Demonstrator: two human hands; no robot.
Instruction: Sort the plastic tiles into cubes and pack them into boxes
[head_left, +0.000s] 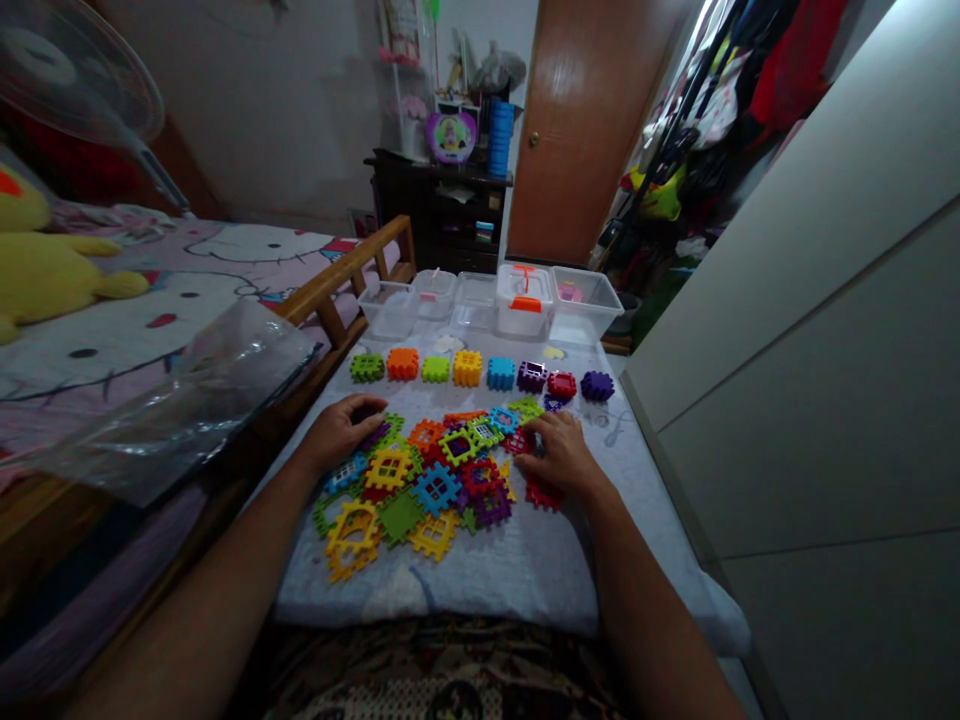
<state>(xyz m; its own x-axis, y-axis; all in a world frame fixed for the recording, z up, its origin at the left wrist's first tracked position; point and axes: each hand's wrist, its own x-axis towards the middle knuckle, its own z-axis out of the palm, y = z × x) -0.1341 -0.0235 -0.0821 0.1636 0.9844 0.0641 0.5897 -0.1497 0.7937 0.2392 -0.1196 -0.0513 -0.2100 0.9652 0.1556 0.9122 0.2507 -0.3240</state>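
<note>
A heap of flat, toothed plastic building tiles (427, 480) in yellow, green, blue, red, orange and purple lies on a grey cloth-covered surface (487, 570). Behind it stands a row of several assembled cubes (480, 370), green at the left through purple at the right. My left hand (341, 430) rests palm-down on the heap's left edge, fingers curled over a purple tile. My right hand (559, 455) lies on the heap's right side, fingers bent over red tiles; what they hold, if anything, is hidden.
Several clear plastic boxes (577, 305), one with an orange latch (525, 300), stand at the far edge. A wooden bed frame (352, 270) and crumpled clear plastic bag (187, 400) are at the left. A pale wardrobe wall (825, 350) is at the right.
</note>
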